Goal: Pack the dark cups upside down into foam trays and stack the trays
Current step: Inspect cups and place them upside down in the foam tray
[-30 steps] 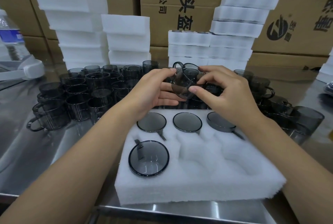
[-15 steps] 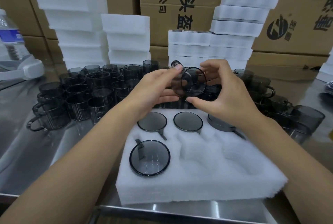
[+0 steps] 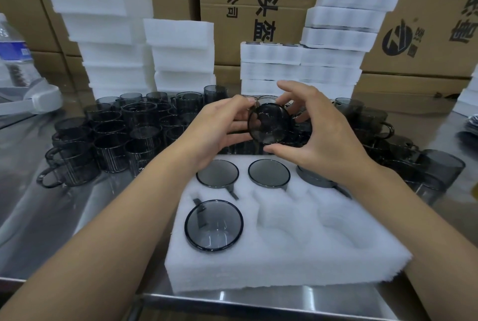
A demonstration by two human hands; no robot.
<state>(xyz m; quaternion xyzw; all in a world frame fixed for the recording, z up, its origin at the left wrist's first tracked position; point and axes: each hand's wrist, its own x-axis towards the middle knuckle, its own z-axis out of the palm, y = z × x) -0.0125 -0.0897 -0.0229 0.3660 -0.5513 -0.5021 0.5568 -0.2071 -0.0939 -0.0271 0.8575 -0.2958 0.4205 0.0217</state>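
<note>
Now that the dark smoky glass cup [image 3: 269,124] has been turned base-toward-camera, it looks ready to seat inverted. It's above the white foam tray [image 3: 284,263]'s far row, left hand [image 3: 214,129] pinching its side, right hand [image 3: 323,134] thumb and curled fingers cradling it.

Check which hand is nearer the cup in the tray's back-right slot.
Right. The right hand sits just above that cup, its wrist hiding part of it. The left hand is well off to the left. Both hands grip a second cup between them.
</note>
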